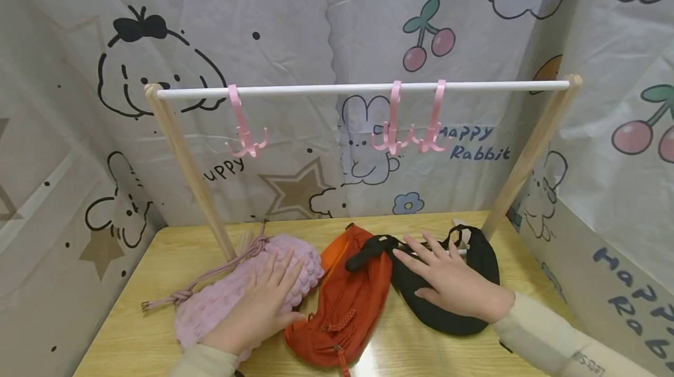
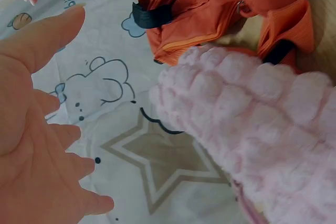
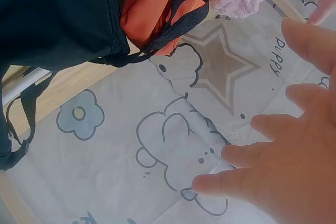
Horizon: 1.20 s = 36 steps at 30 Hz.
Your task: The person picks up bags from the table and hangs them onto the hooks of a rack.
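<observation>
My left hand (image 1: 265, 301) is spread flat over a puffy pink bag (image 1: 210, 315), its fingers straight; the left wrist view shows a gap between palm and bag. Beside it, in the middle, lies an orange-red waist bag (image 1: 363, 295) with zips and a black strap end. Over a black crescent-shaped bag (image 1: 447, 318) on the right hovers my right hand (image 1: 455, 283), fingers spread and holding nothing. The pink bag's knotted cord (image 1: 210, 277) trails to the left. All three bags rest side by side on the wooden table.
Behind the bags stands a rack with a white bar (image 1: 316, 90) on wooden posts (image 1: 192, 172). Pink multi-prong hooks hang from it, one on the left (image 1: 244, 131) and two on the right (image 1: 392, 125). A printed curtain (image 1: 284, 31) encloses the back and sides.
</observation>
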{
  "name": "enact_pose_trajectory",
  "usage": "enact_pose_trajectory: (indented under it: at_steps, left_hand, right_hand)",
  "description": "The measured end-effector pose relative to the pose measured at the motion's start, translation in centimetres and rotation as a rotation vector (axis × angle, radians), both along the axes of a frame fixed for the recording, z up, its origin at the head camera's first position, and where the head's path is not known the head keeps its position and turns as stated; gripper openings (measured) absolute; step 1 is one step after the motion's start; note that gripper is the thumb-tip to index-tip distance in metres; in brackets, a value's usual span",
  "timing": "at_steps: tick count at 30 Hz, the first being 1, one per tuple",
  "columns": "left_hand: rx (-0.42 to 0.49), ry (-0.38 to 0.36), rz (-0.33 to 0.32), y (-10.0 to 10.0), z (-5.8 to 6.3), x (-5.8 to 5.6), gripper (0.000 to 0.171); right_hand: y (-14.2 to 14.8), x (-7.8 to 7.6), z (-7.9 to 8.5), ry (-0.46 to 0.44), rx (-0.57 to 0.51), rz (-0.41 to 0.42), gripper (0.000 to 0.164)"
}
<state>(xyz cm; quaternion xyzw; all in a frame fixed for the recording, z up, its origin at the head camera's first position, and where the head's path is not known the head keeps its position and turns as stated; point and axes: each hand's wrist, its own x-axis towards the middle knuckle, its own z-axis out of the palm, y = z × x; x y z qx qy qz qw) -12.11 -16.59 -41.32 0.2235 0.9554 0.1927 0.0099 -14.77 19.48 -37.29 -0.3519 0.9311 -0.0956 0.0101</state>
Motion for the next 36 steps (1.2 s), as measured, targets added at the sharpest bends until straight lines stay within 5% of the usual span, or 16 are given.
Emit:
enact_pose_trajectory:
  at_steps: [10, 25, 30, 36]
  left_hand:
    - [0.111, -0.081, 0.137, -1.2, -2.4, 0.2, 0.091]
    - [0.218, -0.271, 0.318, -4.1, -4.9, 2.3, 0.087]
    - [0.204, -0.287, 0.351, -5.0, -6.1, 2.8, 0.089]
    - [0.165, -0.204, 0.452, -5.5, -7.4, 3.1, 0.075]
  right_hand:
    - [-0.2, 0.2, -0.2, -0.073, -0.013, -0.037, 0.075]
    - [-0.5, 0.7, -1.5, -0.071, -0.102, -0.023, 0.076]
    - [-0.4, 0.9, -2.0, -0.05, -0.126, -0.013, 0.074]
    - [-0.3, 1.3, -2.1, -0.129, -0.169, -0.052, 0.072]
